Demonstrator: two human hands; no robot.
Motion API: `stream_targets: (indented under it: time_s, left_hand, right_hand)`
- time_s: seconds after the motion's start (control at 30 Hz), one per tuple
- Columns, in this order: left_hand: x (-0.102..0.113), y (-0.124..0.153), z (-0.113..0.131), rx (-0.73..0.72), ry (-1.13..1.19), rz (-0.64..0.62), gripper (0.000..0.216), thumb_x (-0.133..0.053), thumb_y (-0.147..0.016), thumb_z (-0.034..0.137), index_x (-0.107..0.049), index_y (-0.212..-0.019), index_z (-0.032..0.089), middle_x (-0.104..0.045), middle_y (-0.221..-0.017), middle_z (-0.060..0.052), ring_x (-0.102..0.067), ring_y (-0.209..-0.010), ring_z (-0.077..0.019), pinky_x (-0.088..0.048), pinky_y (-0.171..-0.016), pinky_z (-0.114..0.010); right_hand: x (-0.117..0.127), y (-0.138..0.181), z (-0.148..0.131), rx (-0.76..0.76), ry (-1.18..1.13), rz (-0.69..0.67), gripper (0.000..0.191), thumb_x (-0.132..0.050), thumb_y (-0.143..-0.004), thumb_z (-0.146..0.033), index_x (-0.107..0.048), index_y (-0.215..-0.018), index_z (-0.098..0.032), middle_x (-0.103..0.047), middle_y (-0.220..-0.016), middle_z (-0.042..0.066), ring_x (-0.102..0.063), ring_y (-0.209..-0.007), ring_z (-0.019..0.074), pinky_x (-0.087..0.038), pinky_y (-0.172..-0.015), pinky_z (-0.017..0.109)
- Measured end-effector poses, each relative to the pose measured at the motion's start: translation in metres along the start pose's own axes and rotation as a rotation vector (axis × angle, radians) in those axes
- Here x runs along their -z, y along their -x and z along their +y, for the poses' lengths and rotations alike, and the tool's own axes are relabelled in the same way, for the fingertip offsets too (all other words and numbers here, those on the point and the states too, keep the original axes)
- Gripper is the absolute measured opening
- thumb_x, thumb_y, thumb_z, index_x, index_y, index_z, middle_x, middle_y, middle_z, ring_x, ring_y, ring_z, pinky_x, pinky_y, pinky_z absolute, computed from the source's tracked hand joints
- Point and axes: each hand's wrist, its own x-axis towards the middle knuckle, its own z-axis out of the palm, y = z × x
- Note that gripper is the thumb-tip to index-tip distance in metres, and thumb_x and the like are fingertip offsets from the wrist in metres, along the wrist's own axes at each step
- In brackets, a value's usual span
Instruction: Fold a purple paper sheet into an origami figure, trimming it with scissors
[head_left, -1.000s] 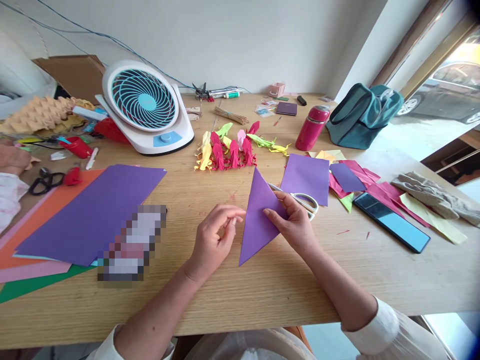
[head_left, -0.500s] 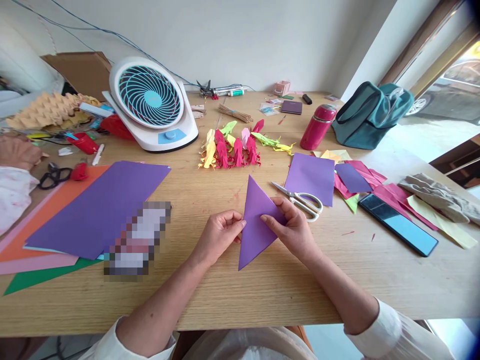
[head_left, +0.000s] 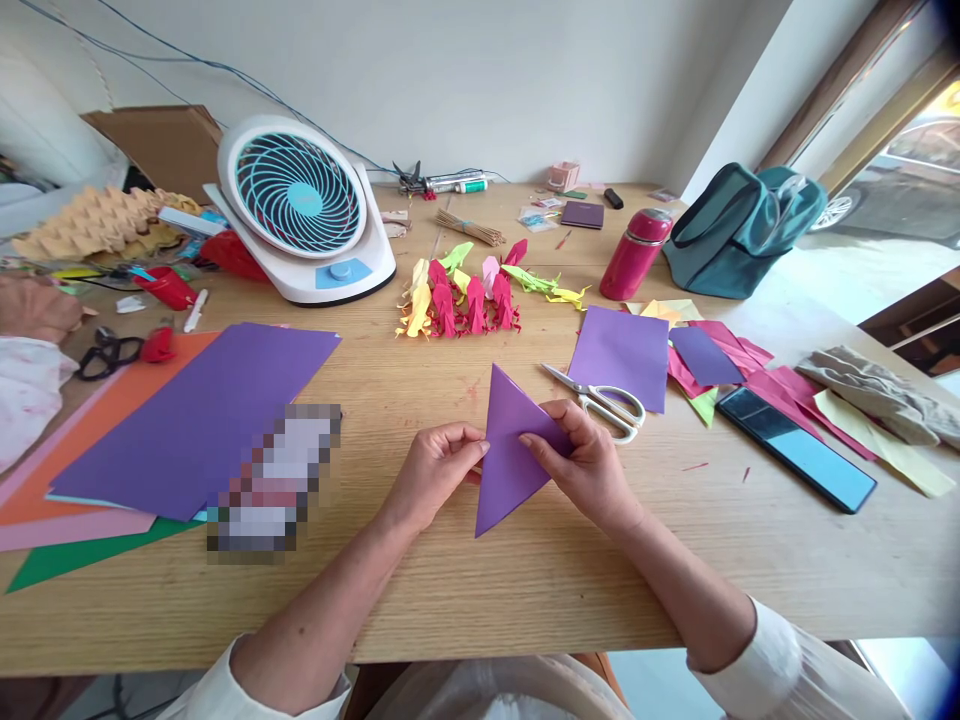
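Between my hands is a purple sheet of paper [head_left: 514, 455] folded into a triangle, held up over the table. My left hand [head_left: 439, 470] pinches its left edge between thumb and fingers. At the right corner, my right hand [head_left: 585, 460] grips the paper, thumb on the near face and fingers behind. Just beyond the right hand lie scissors [head_left: 611, 408] with white handles, their blades partly over a flat purple sheet [head_left: 626, 350]. Behind the triangle stands a cluster of small folded paper figures [head_left: 472, 300] in red, yellow, green and pink.
On the left, a stack of coloured paper [head_left: 202, 410] lies beside a pixelated object [head_left: 277, 480], with a white fan [head_left: 300, 210] behind. To the right are a phone [head_left: 795, 448], paper scraps [head_left: 795, 395], a red flask [head_left: 636, 255] and a teal bag [head_left: 742, 235].
The top tip of the folded purple paper has dropped slightly and shifted a little left. Both hands keep their hold in nearly the same place.
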Motion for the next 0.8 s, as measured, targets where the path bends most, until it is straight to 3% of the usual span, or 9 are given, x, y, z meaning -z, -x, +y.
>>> stream_targets:
  time_s: [0.17, 0.37, 0.57, 0.8]
  left_hand:
    - [0.000, -0.001, -0.001, 0.030, 0.021, 0.018, 0.021, -0.071, -0.072, 0.036, -0.070, -0.076, 0.015, -0.072, -0.070, -0.003, -0.067, -0.064, -0.0150, -0.054, -0.058, -0.024]
    - [0.001, -0.002, 0.004, 0.095, 0.095, 0.029, 0.029, -0.077, -0.067, 0.041, -0.071, -0.076, 0.015, -0.072, -0.073, -0.005, -0.066, -0.066, -0.0157, -0.054, -0.062, -0.027]
    - [0.008, -0.006, -0.008, 0.083, 0.136, -0.038, 0.037, -0.084, -0.064, 0.044, -0.071, -0.084, 0.016, -0.070, -0.074, -0.001, -0.057, -0.059, -0.0093, -0.040, -0.051, -0.018]
    - [0.007, -0.006, -0.001, 0.149, 0.204, -0.085, 0.042, -0.081, -0.067, 0.052, -0.073, -0.085, 0.014, -0.063, -0.068, -0.001, -0.049, -0.054, -0.0084, -0.036, -0.049, -0.019]
  right_hand:
    - [0.000, 0.001, 0.002, 0.150, 0.049, -0.008, 0.007, -0.064, -0.091, -0.020, -0.062, -0.096, -0.023, -0.064, -0.081, -0.001, -0.057, -0.066, 0.0125, -0.047, -0.059, 0.024]
    - [0.001, -0.001, 0.001, 0.342, -0.040, -0.131, 0.029, -0.055, -0.092, -0.004, -0.067, -0.110, -0.024, -0.069, -0.101, 0.006, -0.067, -0.093, 0.0175, -0.055, -0.079, 0.031]
    - [0.003, -0.001, 0.001, 0.380, -0.050, -0.204, 0.043, -0.051, -0.088, 0.003, -0.071, -0.112, -0.025, -0.066, -0.108, 0.007, -0.065, -0.100, 0.0176, -0.055, -0.079, 0.030]
    - [0.005, -0.002, 0.002, 0.303, -0.043, -0.198, 0.043, -0.050, -0.087, 0.000, -0.073, -0.109, -0.028, -0.066, -0.111, 0.007, -0.064, -0.100, 0.0191, -0.056, -0.075, 0.031]
